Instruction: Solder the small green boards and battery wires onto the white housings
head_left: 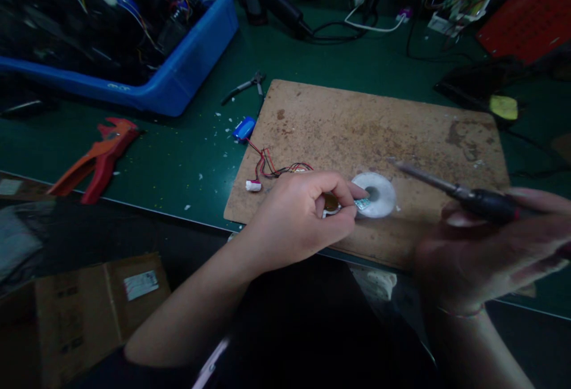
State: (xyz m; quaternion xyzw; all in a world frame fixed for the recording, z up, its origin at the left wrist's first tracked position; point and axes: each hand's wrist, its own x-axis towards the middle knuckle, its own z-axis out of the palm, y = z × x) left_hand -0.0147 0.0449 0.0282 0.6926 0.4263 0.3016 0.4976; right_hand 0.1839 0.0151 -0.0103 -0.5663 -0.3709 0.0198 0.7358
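Left hand (301, 213): over the near part of the board (428, 133), its fingers pinching a small green-and-white chip (363, 203); a gold disc (331, 201) shows within the curl of the fingers.
Chip: at the left fingertips, over the spool's left side.
Right hand (486, 252): raised over the board's near right part, fingers closed around the dark handle of an iron (486, 203); blurred.
Iron: tip pointing left, toward the area above the spool.
Spool (386, 195): pale, round, flat on the board, just beside the left fingertips.
Wires (263, 163): red and black, from the blue pack (244, 129) at the board's left edge toward the left hand; a white plug (253, 186) lies beside them.
Counter (178, 151): green, under the board; cutters (244, 87) and orange-red pliers (100, 157) lie to the left.
Back: blue bin (191, 62) of dark parts and wiring at left, red box (530, 14) at right, yellow pad (504, 107) near the board's far right corner.
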